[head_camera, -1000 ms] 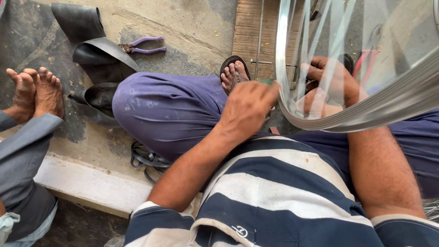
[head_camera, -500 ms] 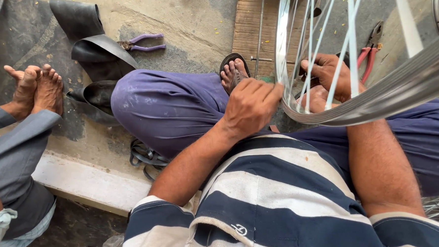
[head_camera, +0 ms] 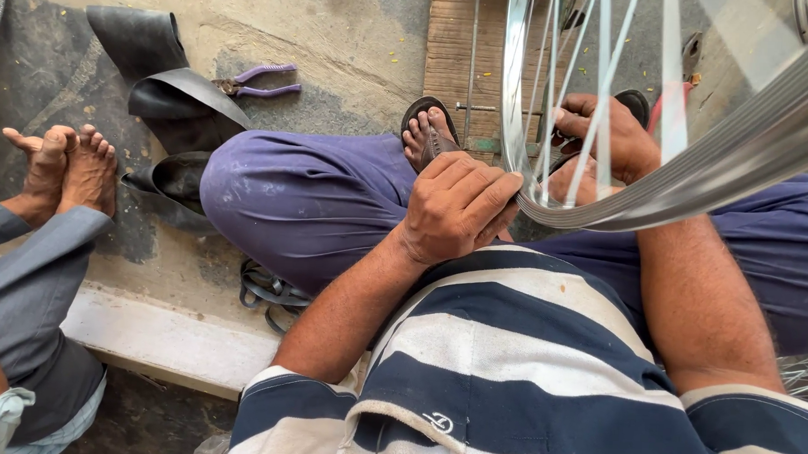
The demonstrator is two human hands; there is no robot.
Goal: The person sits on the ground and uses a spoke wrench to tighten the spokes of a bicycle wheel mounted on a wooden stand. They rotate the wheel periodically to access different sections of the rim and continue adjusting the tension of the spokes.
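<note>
While the bare bicycle wheel rim (head_camera: 660,188) stands nearly upright over the person's lap, its lowest arc sits just above the purple trouser legs (head_camera: 305,204), spokes (head_camera: 601,90) fanning up out of frame. Left hand (head_camera: 455,206) is curled closed on the rim's lower left edge, fingers wrapped over the metal. Right hand (head_camera: 608,136) sits behind the spokes, closed around something near the rim; cannot tell what. Hands are apart, one each side of the spoke plane. Sandalled foot (head_camera: 426,128) just left of the rim. Further left on the concrete: purple-handled pliers (head_camera: 260,80), black inner tube (head_camera: 156,80), another person's bare feet (head_camera: 66,167).
</note>
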